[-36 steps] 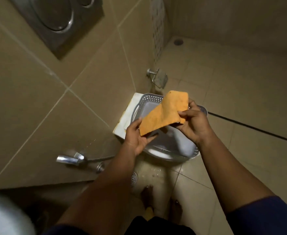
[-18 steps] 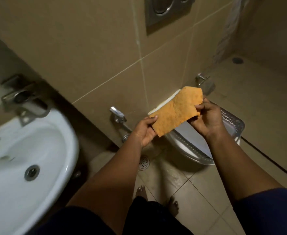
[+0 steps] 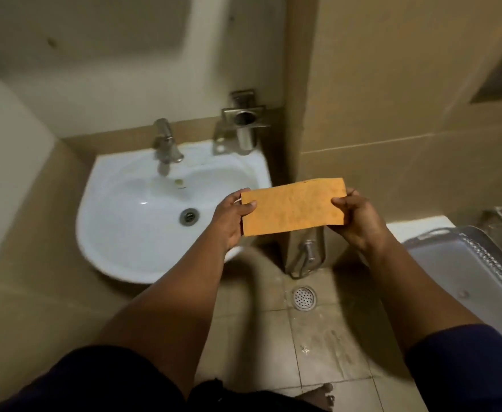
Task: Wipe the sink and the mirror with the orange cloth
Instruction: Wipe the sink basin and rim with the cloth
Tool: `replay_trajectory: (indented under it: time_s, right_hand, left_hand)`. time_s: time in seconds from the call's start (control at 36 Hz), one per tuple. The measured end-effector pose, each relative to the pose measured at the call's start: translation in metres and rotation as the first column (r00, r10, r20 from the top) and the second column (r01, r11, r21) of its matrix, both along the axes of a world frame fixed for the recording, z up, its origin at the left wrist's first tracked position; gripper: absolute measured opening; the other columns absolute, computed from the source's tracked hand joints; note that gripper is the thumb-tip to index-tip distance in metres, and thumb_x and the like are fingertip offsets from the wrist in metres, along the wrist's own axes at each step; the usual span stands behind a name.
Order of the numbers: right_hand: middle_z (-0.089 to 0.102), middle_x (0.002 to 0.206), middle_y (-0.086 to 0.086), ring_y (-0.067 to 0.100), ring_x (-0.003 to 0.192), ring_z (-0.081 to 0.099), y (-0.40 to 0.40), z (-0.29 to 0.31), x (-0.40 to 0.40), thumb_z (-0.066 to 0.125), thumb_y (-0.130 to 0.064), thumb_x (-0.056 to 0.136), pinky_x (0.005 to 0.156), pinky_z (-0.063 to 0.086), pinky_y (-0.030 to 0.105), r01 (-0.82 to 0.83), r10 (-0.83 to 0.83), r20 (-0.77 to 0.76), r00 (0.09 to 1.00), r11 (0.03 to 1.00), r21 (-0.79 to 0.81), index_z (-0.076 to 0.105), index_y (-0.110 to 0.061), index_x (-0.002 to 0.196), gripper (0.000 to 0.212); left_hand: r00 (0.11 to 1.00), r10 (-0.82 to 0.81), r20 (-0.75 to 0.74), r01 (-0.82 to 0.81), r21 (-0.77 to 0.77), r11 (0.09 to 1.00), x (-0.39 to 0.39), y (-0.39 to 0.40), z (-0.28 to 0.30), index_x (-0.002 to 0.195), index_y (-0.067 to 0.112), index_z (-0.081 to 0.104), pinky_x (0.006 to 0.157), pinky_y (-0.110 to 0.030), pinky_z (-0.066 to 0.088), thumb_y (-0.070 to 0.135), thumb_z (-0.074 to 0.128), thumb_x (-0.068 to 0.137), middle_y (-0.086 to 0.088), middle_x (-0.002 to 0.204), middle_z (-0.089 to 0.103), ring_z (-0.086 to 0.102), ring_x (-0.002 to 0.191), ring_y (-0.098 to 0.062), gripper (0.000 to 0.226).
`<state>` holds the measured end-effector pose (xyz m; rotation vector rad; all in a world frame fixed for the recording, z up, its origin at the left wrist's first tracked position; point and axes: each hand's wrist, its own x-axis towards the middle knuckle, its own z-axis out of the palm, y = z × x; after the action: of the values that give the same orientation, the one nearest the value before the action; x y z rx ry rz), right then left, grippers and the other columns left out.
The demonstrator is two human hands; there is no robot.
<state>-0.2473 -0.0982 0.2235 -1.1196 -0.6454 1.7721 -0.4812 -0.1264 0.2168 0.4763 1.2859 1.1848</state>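
Both your hands pinch the orange cloth taut, left hand and right hand at its short ends; long axis 9-to-3; sink lies at 9 o'clock, nearer your left hand; wiping not yet begun.

The orange cloth is looking matt and slightly grainy, like soft fabric. The white sink is gleaming as glossy ceramic, its tap showing brushed metal. The floor tiles are looking dull and smudged.
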Motion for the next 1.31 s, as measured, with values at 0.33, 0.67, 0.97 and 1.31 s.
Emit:
replay_trajectory:
  time_s: [0.33, 0.67, 0.97, 1.31]
  right_hand:
    - [0.063, 0.092, 0.004, 0.021, 0.084, 0.059, -0.017, 0.022, -0.215, 0.051, 0.003, 0.086, 0.072, 0.051, 0.035, -0.345, 0.326, 0.235, 0.916, 0.938, 0.043, 0.055, -0.018, 0.089, 0.022]
    - [0.061, 0.088, 0.006, 0.021, 0.078, 0.057, 0.002, 0.03, -0.291, 0.053, 0.0, 0.088, 0.064, 0.047, 0.03, -0.438, 0.391, 0.368, 0.843, 0.897, 0.052, 0.052, -0.018, 0.088, 0.017]
    - [0.056, 0.098, 0.012, 0.025, 0.082, 0.054, 0.058, 0.013, -0.346, 0.053, -0.004, 0.086, 0.069, 0.048, 0.038, -0.491, 0.335, 0.59, 0.735, 0.863, 0.121, 0.042, -0.024, 0.088, 0.023]
    - [0.065, 0.103, 0.022, 0.033, 0.09, 0.061, 0.089, -0.006, -0.41, 0.041, 0.005, 0.089, 0.072, 0.045, 0.031, -0.763, 0.025, 0.955, 0.295, 0.607, 0.22, 0.063, 0.004, 0.103, 0.025]
  left_hand:
    - [0.931, 0.344, -0.121, -0.332, 0.106, 0.937, -0.205, -0.083, 0.023, 0.117, 0.011, 0.056, 0.071, -0.034, 0.053, -0.002, 0.063, 0.083, -0.004, 0.097, 0.065, 0.064, 0.086, -0.019, 0.037]
    - [0.868, 0.422, -0.262, -0.403, 0.125, 0.907, -0.277, -0.071, 0.021, 0.112, 0.015, 0.057, 0.084, -0.039, 0.054, 0.001, 0.065, 0.083, -0.008, 0.102, 0.066, 0.064, 0.092, -0.024, 0.033]
    - [0.738, 0.428, -0.522, -0.468, 0.062, 0.881, -0.318, -0.026, 0.011, 0.121, 0.013, 0.055, 0.094, -0.047, 0.049, 0.005, 0.071, 0.078, -0.014, 0.116, 0.064, 0.062, 0.104, -0.028, 0.046]
    - [0.592, 0.273, -0.758, -0.386, 0.03, 0.922, -0.349, 0.027, 0.003, 0.126, 0.011, 0.049, 0.084, -0.026, 0.042, -0.006, 0.061, 0.081, -0.01, 0.121, 0.061, 0.056, 0.113, -0.023, 0.049]
